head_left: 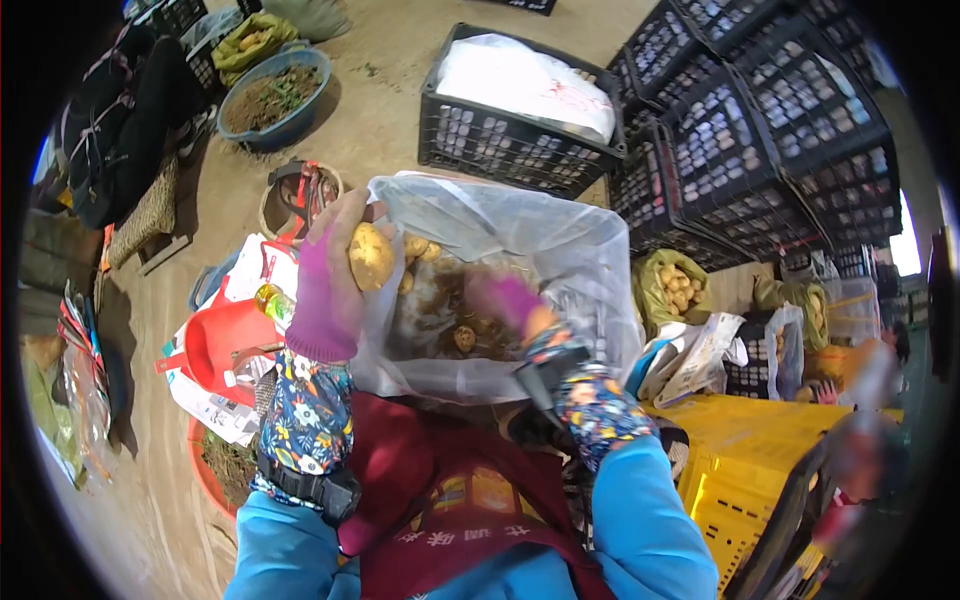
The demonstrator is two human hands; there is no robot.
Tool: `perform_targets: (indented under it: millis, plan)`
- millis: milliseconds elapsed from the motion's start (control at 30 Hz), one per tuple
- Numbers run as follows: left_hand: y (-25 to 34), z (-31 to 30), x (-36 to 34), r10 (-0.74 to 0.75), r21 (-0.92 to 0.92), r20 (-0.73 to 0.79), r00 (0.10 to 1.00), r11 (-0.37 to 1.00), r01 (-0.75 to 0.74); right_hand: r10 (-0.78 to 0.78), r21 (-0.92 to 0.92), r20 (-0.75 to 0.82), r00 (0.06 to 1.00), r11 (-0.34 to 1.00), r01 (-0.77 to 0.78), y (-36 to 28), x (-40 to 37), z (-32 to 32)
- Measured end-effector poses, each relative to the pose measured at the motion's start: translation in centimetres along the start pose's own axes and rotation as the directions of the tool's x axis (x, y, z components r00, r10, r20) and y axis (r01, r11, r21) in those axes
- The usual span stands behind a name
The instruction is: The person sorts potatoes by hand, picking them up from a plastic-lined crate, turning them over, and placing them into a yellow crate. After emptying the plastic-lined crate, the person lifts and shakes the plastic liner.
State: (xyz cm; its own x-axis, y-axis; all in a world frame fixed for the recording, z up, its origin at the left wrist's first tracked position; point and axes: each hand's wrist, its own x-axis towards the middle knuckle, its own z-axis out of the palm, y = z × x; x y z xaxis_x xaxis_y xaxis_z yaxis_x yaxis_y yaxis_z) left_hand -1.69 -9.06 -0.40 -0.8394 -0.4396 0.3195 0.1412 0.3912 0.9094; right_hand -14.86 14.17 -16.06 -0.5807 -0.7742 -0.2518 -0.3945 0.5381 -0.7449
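Observation:
A potato (371, 257) is held in my left hand (338, 270), at the left rim of a crate lined with clear plastic (580, 235). The fingers of this gloved hand are wrapped round it. Inside the crate, my right hand (503, 300) hangs over the dirty bottom, smeared by motion, its fingers and anything in them unclear. Just below it lies a small potato (465, 338). A few more potatoes (422, 248) rest along the crate's left inner side, partly behind my left hand.
Black crates (720, 130) are stacked at right. Ahead stands another black crate (510, 145). A yellow crate (745, 470) is near my right arm. At left are a red scoop (212, 345) and a blue basin (318, 70). A person (125, 130) sits at upper left.

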Motion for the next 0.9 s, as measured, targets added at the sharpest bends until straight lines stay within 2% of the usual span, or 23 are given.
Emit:
perform_targets:
  millis: [33,67,100,133,167,200,300,333,400,500,533,567,600,633,700,800,833,867,900]
  plan:
    - [-0.1,-0.2,0.1,0.02,0.118,0.003,1.0,0.993,-0.021,0.334,0.007,0.073,0.94,0.942,-0.336,0.9,1.9,5.1]
    - [0.0,-0.5,0.5,0.041,0.239,0.01,0.999,0.97,-0.043,0.303,0.15,0.027,0.953,0.941,-0.303,3.4,3.2,9.1]
    - [0.3,-0.8,0.9,-0.121,0.03,-0.023,0.992,0.992,0.122,0.24,0.056,-0.086,0.967,0.97,-0.235,3.0,5.4,10.2]
    - [1.0,-0.8,1.1,-0.286,-0.184,-0.025,0.958,0.943,0.277,0.165,-0.04,-0.186,0.969,0.984,-0.175,2.6,7.2,11.3]
    - [1.9,-0.7,1.4,-0.441,-0.39,0.007,0.898,0.825,0.408,0.084,-0.136,-0.277,0.957,0.983,-0.125,2.4,8.8,12.4]
    - [3.1,-0.3,1.8,-0.581,-0.511,0.013,0.814,0.696,0.504,0.018,-0.262,-0.321,0.947,0.959,-0.107,2.9,11.7,13.1]
    - [3.4,-0.1,3.0,-0.652,-0.505,0.01,0.758,0.651,0.567,-0.104,-0.51,-0.43,0.897,0.848,-0.146,5.1,18.9,15.6]
    - [3.5,-0.3,3.4,-0.687,-0.527,0.028,0.726,0.607,0.595,-0.124,-0.505,-0.418,0.9,0.856,-0.116,4.7,19.5,15.4]
    - [3.6,-0.3,3.8,-0.695,-0.518,0.031,0.719,0.604,0.606,-0.157,-0.49,-0.398,0.904,0.869,-0.065,3.6,19.2,13.5]
    - [3.8,0.0,3.7,-0.667,-0.519,0.057,0.743,0.616,0.593,-0.063,-0.348,-0.216,0.974,0.937,-0.016,3.7,18.0,10.3]
    - [3.7,0.1,3.7,-0.646,-0.524,0.07,0.761,0.625,0.579,0.037,-0.104,-0.134,0.99,0.993,-0.051,3.9,16.8,8.8]
    - [3.7,0.2,3.6,-0.637,-0.528,0.092,0.765,0.621,0.58,0.112,0.141,-0.03,0.993,0.984,-0.107,4.2,15.0,7.6]
    - [3.4,0.3,3.4,-0.628,-0.53,0.115,0.769,0.616,0.583,0.171,0.358,0.07,0.983,0.915,-0.185,4.3,13.0,6.5]
    - [3.1,0.4,3.1,-0.619,-0.532,0.142,0.772,0.61,0.587,0.226,0.54,0.17,0.959,0.793,-0.283,4.3,10.9,5.4]
    - [2.1,0.4,2.5,-0.524,-0.443,0.213,0.825,0.7,0.56,0.293,0.771,0.357,0.887,0.444,-0.457,3.6,6.3,3.2]
    - [1.7,3.1,1.1,-0.421,-0.275,0.248,0.873,0.833,0.48,0.224,0.926,0.255,0.941,0.222,-0.304,-0.8,0.5,-1.7]
    - [1.7,4.2,0.7,-0.386,-0.208,0.246,0.889,0.875,0.437,0.181,0.93,0.211,0.961,0.264,-0.254,-2.7,-1.1,-3.6]
    - [1.9,5.3,0.1,-0.425,-0.223,0.276,0.862,0.845,0.487,0.136,0.931,0.167,0.977,0.304,-0.201,-4.6,-2.6,-5.4]
    - [2.3,6.0,-0.1,-0.328,-0.263,0.426,0.843,0.847,0.462,0.157,0.91,0.151,0.976,0.363,-0.2,-5.0,-3.8,-6.6]
